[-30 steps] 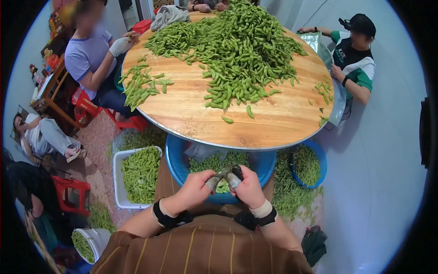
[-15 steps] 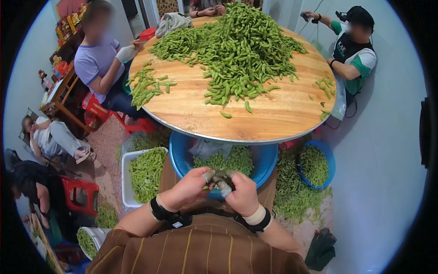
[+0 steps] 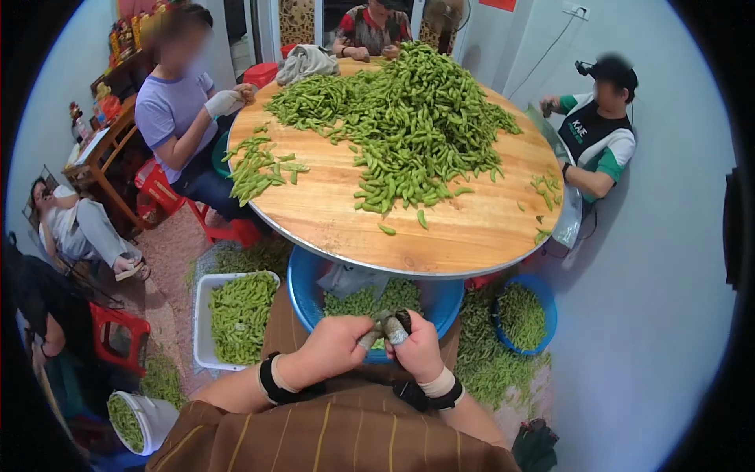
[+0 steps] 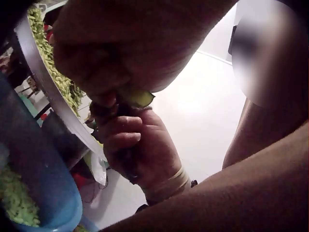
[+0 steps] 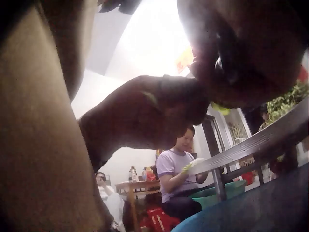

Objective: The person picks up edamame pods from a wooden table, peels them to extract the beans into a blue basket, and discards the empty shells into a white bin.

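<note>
Both hands meet in front of the body over a blue basin [image 3: 295, 279] that holds shelled green beans [image 3: 377, 299]. Thumb to thumb, my left hand [image 3: 340, 344] and my right hand [image 3: 419, 350] have grey wrapping on the thumbs. Between them, in the left wrist view, a green soybean pod [image 4: 137, 98] pokes out below the left hand and against the right. Fingers of both hands curl about it, hiding most of it. The right wrist view shows the hands dark, with a bit of green at the left fingertips.
A round wooden table [image 3: 330, 228] bears a large heap of soybean pods [image 3: 425, 118]. A white tub [image 3: 200, 315] of pods stands left, a smaller blue basin [image 3: 553, 311] right, a white bucket [image 3: 161, 421] lower left. People sit around the table; discarded pods [image 3: 491, 362] litter the floor.
My thumbs crossed and turned half a second ago; now they are side by side, hands still together. The head view has tilted up. The person at right has lowered a raised hand.
</note>
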A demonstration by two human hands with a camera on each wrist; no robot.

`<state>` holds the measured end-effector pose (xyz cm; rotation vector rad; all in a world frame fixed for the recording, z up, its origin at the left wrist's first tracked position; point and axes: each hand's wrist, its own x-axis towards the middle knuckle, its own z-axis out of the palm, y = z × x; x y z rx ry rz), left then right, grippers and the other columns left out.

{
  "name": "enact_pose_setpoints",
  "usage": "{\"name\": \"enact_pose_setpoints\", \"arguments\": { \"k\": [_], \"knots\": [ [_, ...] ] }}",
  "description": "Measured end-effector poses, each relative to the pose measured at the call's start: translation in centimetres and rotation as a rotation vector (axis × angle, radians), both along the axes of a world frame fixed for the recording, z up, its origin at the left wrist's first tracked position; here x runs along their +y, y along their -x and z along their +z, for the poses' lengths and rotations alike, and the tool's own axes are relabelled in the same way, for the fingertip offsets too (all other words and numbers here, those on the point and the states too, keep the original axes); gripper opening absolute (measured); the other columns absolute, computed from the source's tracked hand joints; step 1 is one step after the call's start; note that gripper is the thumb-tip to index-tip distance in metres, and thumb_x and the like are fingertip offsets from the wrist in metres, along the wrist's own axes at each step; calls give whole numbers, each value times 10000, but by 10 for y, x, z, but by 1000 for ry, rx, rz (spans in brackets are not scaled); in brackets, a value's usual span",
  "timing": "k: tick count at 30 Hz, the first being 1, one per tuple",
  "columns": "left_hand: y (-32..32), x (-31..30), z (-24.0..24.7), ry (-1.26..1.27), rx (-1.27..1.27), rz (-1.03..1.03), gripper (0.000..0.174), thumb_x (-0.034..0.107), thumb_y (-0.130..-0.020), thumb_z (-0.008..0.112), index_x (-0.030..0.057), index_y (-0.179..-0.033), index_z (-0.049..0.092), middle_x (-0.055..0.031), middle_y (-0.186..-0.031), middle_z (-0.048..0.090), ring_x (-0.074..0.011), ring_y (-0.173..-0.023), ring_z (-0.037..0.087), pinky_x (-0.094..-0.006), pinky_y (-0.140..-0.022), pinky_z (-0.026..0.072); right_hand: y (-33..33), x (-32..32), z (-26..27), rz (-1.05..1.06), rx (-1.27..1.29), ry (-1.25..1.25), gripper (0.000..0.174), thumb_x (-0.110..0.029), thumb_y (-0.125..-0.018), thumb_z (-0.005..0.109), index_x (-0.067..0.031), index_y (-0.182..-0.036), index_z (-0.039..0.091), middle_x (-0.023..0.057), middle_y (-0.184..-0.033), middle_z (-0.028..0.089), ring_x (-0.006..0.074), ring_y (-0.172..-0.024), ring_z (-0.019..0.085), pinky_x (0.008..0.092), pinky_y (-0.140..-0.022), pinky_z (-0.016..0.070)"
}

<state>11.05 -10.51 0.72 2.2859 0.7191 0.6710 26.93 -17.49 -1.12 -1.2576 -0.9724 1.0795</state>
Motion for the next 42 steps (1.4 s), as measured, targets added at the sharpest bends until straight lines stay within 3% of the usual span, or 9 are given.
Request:
{"name": "enact_pose_setpoints", "arguments": {
  "k": [7,9,13,16,22,24,28,34,42],
  "knots": [
    [4,13,14,-4,22,-166,107,78,-788,587,13,-873,578,-157,-706,595,-320,-636,604,-390,-574,480,-18,16,2,341,486,358,164,-184,-890,639,-40,-872,562,0,-618,506,63,-483,419,210,-446,359],
    [13,28,18,670,106,-282,106,80,-869,529,25,-936,590,-78,-702,593,-200,-619,587,-339,-553,462,-21,21,2,366,487,378,124,-155,-900,611,-41,-887,564,4,-636,526,62,-500,441,206,-452,367],
    [24,42,3,1396,-157,-204,146,113,-949,468,24,-971,580,24,-756,547,-56,-650,486,-189,-553,373,-18,36,2,378,288,301,104,-137,-917,576,-37,-942,580,14,-675,563,51,-523,468,188,-458,365],
    [40,54,-8,1590,-280,-189,142,118,-946,480,22,-986,577,23,-748,550,-47,-651,487,-173,-560,367,-13,46,11,430,220,276,128,-130,-879,609,-28,-954,602,54,-694,605,121,-542,532,237,-500,425],
    [111,80,-22,958,98,389,143,149,-889,576,22,-944,608,-45,-792,599,-132,-685,580,-269,-605,478,-3,58,-21,241,-905,-211,166,-77,-788,638,-45,-950,648,112,-802,655,218,-739,646,305,-700,512],
    [148,76,-59,-39,720,686,192,145,-819,635,30,-972,613,-148,-902,625,-298,-744,618,-370,-691,512,-3,63,-2,203,-862,-118,171,-77,-773,629,-45,-940,643,144,-821,638,284,-771,631,347,-702,507],
    [152,79,-60,-164,437,807,240,121,-764,655,29,-982,614,-206,-995,601,-409,-818,588,-436,-733,498,-21,95,33,-15,-978,-110,169,-104,-776,627,-34,-930,625,170,-831,599,353,-787,589,421,-686,482],
    [81,86,-24,-5,-17,385,204,50,-767,626,13,-968,622,-169,-875,609,-344,-804,587,-395,-692,478,-37,146,19,-235,-1277,-20,200,-115,-772,622,-37,-955,607,164,-834,567,370,-776,579,432,-676,479],
    [6,95,16,11,-144,136,305,23,-774,610,20,-1078,587,-172,-1054,579,-334,-936,597,-370,-760,501,-43,120,24,14,-1063,-57,182,-131,-763,631,-43,-922,616,185,-814,595,365,-761,581,427,-642,475]
  ]
}}
